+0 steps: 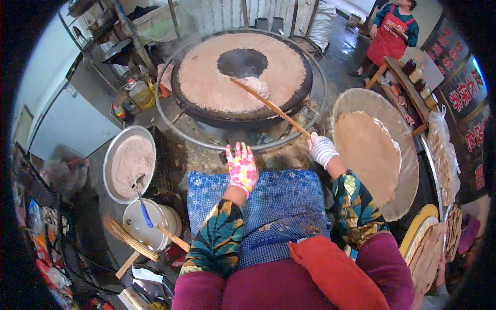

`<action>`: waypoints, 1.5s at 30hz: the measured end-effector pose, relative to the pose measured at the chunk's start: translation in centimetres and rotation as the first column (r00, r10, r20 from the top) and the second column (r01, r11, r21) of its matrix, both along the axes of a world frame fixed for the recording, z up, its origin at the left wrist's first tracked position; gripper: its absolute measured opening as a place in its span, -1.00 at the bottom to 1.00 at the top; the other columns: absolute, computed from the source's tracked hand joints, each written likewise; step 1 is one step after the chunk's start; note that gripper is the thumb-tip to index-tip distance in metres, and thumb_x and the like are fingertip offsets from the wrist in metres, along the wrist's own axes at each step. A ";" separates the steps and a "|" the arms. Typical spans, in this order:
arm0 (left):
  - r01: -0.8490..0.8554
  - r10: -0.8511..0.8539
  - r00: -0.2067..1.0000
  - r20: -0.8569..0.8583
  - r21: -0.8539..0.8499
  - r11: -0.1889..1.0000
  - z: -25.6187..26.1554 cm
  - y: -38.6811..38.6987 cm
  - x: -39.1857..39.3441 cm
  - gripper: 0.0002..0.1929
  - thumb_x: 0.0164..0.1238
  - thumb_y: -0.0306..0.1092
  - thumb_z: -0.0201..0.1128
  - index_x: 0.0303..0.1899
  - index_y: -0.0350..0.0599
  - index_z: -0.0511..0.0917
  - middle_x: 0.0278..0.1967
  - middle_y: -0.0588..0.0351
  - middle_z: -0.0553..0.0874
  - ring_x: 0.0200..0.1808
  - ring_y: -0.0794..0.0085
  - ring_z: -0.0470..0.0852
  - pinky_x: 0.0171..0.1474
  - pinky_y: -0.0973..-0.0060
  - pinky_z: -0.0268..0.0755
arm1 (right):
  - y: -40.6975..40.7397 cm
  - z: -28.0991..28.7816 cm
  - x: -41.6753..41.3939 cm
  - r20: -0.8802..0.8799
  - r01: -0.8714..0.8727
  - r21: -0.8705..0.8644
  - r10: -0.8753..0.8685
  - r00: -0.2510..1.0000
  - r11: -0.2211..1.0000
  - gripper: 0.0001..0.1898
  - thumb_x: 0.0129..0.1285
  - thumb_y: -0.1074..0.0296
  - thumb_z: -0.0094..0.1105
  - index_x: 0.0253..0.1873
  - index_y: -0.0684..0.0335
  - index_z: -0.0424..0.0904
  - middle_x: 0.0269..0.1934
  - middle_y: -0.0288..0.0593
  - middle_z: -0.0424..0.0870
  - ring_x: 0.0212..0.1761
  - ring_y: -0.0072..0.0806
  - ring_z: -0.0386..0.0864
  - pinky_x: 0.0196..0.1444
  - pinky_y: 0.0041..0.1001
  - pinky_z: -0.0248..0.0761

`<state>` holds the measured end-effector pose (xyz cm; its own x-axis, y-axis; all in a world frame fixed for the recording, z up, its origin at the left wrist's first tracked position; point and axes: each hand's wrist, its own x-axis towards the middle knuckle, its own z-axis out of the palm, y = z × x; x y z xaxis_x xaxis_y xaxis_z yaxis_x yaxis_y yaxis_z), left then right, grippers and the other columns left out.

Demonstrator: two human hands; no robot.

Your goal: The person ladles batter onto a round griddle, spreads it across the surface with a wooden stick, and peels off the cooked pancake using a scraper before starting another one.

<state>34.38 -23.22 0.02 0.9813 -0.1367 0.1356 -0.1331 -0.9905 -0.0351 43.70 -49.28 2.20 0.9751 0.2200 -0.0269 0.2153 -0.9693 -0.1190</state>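
My right hand (324, 149), in a striped glove, is closed around the end of a long wooden stick (286, 117). The stick's far end lies over a round black griddle (242, 120), beside a lump of pinkish-brown batter (257, 87). A ring of spread batter (205, 85) covers the griddle around a bare dark centre, and faint steam rises there. My left hand (242, 169), in a flowered glove, rests by the near side of the metal ring (209, 146) around the griddle. Its fingers are extended, and it holds nothing that I can see.
At left are a metal basin (108, 166) of batter with a ladle, a white bucket (176, 221) and a straw brush (130, 238). A finished flatbread (364, 155) lies on a round covered tray at right. A person (393, 31) in a red apron stands beyond a table with jars.
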 end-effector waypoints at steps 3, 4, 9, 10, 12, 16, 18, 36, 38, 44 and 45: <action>0.023 -0.023 0.990 0.141 0.004 1.000 -2.0 1.8 -0.1 -0.46 0.15 -0.24 -0.04 0.16 -0.36 0.34 0.23 -0.18 0.34 0.34 0.05 0.17 0.36 -0.11 -0.34 | 1.4 0.8 3.2 0.051 -0.001 0.031 0.000 0.999 1.000 -0.74 0.27 0.19 -0.07 -0.29 0.30 0.42 -0.44 0.20 0.57 -0.34 0.07 0.55 -0.27 -0.07 0.40; 0.026 -0.025 0.990 0.140 -0.010 1.000 -2.0 2.4 -0.3 -0.47 0.15 -0.25 -0.04 0.16 -0.36 0.34 0.24 -0.19 0.33 0.34 0.05 0.17 0.36 -0.11 -0.33 | 1.8 1.3 3.8 0.032 0.005 0.033 -0.006 0.999 0.999 -0.74 0.26 0.18 -0.07 -0.29 0.31 0.42 -0.43 0.21 0.57 -0.33 0.06 0.55 -0.26 -0.07 0.39; 0.009 -0.006 0.997 0.080 -0.030 1.000 -1.9 4.8 -0.7 -0.45 0.15 -0.24 -0.03 0.16 -0.37 0.33 0.25 -0.20 0.30 0.35 0.04 0.15 0.36 -0.11 -0.32 | 3.1 1.7 3.2 -0.024 -0.124 0.071 0.126 0.992 0.990 -0.71 0.29 0.13 -0.11 -0.20 0.27 0.40 -0.41 0.17 0.59 -0.31 0.03 0.57 -0.23 -0.09 0.41; -0.020 0.020 1.000 0.018 -0.025 0.999 -1.1 4.9 -0.9 -0.47 0.18 -0.30 -0.09 0.19 -0.36 0.30 0.27 -0.18 0.28 0.36 0.06 0.12 0.37 -0.09 -0.33 | 3.8 2.4 2.4 -0.062 -0.169 0.021 0.170 0.984 0.985 -0.71 0.28 0.11 -0.11 -0.21 0.26 0.40 -0.42 0.17 0.59 -0.32 0.03 0.57 -0.24 -0.09 0.41; -0.043 0.043 0.999 -0.024 -0.014 0.999 -0.6 5.3 -0.8 -0.48 0.19 -0.35 -0.14 0.21 -0.37 0.28 0.28 -0.18 0.26 0.38 0.08 0.10 0.37 -0.07 -0.34 | 3.8 2.0 2.4 -0.094 -0.213 -0.041 0.208 0.974 0.976 -0.70 0.28 0.09 -0.10 -0.22 0.25 0.41 -0.44 0.17 0.58 -0.34 0.03 0.57 -0.25 -0.11 0.42; -0.068 0.068 0.997 0.048 0.005 0.998 -0.5 8.0 -0.7 -0.39 0.11 -0.17 0.00 0.18 -0.35 0.31 0.26 -0.13 0.32 0.35 0.06 0.14 0.37 -0.09 -0.32 | 3.7 1.9 6.0 0.028 -0.041 0.010 0.041 0.999 0.999 -0.75 0.28 0.17 -0.08 -0.25 0.27 0.40 -0.48 0.14 0.57 -0.41 0.05 0.55 -0.34 -0.08 0.40; -0.099 0.099 0.995 0.002 -0.028 0.995 -0.1 8.7 -0.2 -0.44 0.19 -0.18 -0.06 0.19 -0.33 0.31 0.28 -0.11 0.29 0.37 0.09 0.12 0.37 -0.07 -0.35 | 4.6 2.3 6.5 0.028 -0.047 0.010 0.047 0.998 0.999 -0.74 0.27 0.16 -0.08 -0.24 0.26 0.41 -0.46 0.15 0.58 -0.39 0.04 0.56 -0.31 -0.09 0.41; -0.349 0.350 0.937 -0.005 0.028 0.937 -0.4 16.2 2.5 -0.54 0.11 -0.22 0.01 0.09 -0.09 0.47 0.23 0.11 0.40 0.34 0.18 0.20 0.36 -0.10 -0.33 | 2.9 1.2 6.3 0.001 0.044 -0.059 -0.044 0.999 0.997 -0.71 0.28 0.13 -0.13 -0.20 0.28 0.39 -0.43 0.19 0.58 -0.34 0.09 0.55 -0.24 -0.07 0.40; -0.353 0.354 0.935 -0.022 0.026 0.935 -0.7 17.6 3.0 -0.53 0.09 -0.22 0.02 0.09 -0.09 0.47 0.23 0.11 0.39 0.34 0.17 0.20 0.35 -0.11 -0.32 | 3.8 1.9 5.4 -0.003 -0.011 -0.053 0.011 1.000 0.999 -0.70 0.28 0.13 -0.13 -0.19 0.28 0.40 -0.42 0.19 0.58 -0.32 0.08 0.56 -0.23 -0.08 0.40; -0.342 0.345 0.938 0.041 -0.057 0.938 -0.7 19.9 5.3 -0.55 0.07 -0.21 0.08 0.05 -0.08 0.48 0.26 0.09 0.36 0.32 0.19 0.24 0.34 -0.08 -0.25 | 1.2 4.0 5.5 0.002 0.149 -0.022 -0.149 0.989 0.989 -0.70 0.27 0.13 -0.15 -0.21 0.24 0.47 -0.38 0.18 0.61 -0.28 0.04 0.59 -0.21 -0.11 0.45; -0.296 0.307 0.933 0.186 -0.086 0.951 -4.6 21.9 5.6 -0.57 0.03 -0.21 0.11 0.00 -0.08 0.51 0.22 0.06 0.41 0.29 0.16 0.29 0.32 -0.07 -0.20 | 2.3 4.2 6.0 -0.056 0.091 0.059 -0.087 0.995 0.994 -0.71 0.22 0.16 -0.08 -0.29 0.30 0.48 -0.41 0.16 0.60 -0.36 0.04 0.58 -0.30 -0.11 0.46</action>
<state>40.01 -1.28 -4.59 0.9288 0.1746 0.3270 0.1757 -0.9841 0.0264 49.72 -46.95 6.43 0.9884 0.1353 -0.0684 0.1204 -0.9748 -0.1879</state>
